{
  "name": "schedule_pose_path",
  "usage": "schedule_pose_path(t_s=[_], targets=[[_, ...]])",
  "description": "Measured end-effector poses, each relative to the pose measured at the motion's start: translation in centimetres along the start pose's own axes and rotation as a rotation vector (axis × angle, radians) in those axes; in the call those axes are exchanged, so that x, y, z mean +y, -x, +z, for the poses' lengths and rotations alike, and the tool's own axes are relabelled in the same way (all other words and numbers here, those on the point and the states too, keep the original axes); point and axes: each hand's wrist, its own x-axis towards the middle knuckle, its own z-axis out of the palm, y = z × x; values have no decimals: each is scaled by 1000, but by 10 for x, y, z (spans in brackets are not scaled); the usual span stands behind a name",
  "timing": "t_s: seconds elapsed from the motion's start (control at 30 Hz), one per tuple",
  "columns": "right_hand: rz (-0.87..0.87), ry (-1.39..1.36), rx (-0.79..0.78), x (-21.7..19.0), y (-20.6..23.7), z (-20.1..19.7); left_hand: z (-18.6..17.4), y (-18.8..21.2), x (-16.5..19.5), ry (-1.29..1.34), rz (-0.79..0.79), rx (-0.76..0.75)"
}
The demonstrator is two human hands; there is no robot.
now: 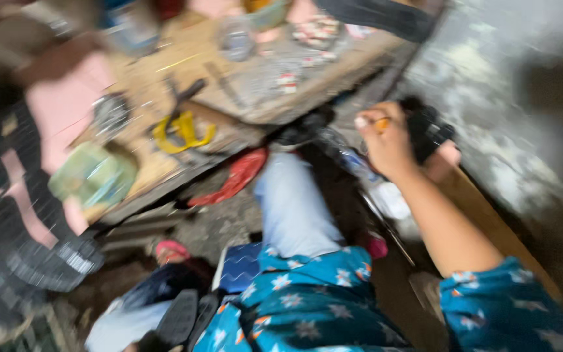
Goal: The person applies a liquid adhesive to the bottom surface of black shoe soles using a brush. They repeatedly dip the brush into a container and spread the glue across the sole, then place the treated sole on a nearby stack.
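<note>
- Frame heavily motion-blurred; fine detail unreadable throughout.
- Bottom centre, nearest the camera: blue star-patterned garment (pixel 314 306), with a matching sleeve (pixel 503 313) at lower right.
- Centre: light blue trouser leg (pixel 291 208) running up the frame from the garment.
- Lower left: dark sandal (pixel 177 319) and a pink item (pixel 172 249) on the ground; kind not determinable.
- Right hand (pixel 386 140), right of centre: forearm rises from the lower right. Fingers are curled closed around a small orange object (pixel 382 123), of which only a sliver shows at the top of the fist. Kind of object cannot be told.
- Black object (pixel 428 130) just beside the right hand, on its right; whether the two touch cannot be told.
- Left hand: not visible in the frame.
- Centre left, beyond the leg: red item (pixel 239 176) lying at the edge of a wooden workbench (pixel 184 58).
- On the workbench, upper left: yellow-handled tool (pixel 180 133), with blurred small parts (pixel 288 81) toward the top centre.
- Upper right: grey mottled floor (pixel 490 85).
</note>
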Motion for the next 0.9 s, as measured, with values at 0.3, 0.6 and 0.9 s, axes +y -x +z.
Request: schedule_pose_path(t_s=[0.3,0.6,0.9], targets=[[-25,-808,-653,-249,-58,112,-24,38,-53,489,114,-167],[-482,-250,-757,-379,-75,265,-66,28,-94,1380,173,-146],[-654,21,-695,-384,-77,332,-33,60,-131,704,174,362]])
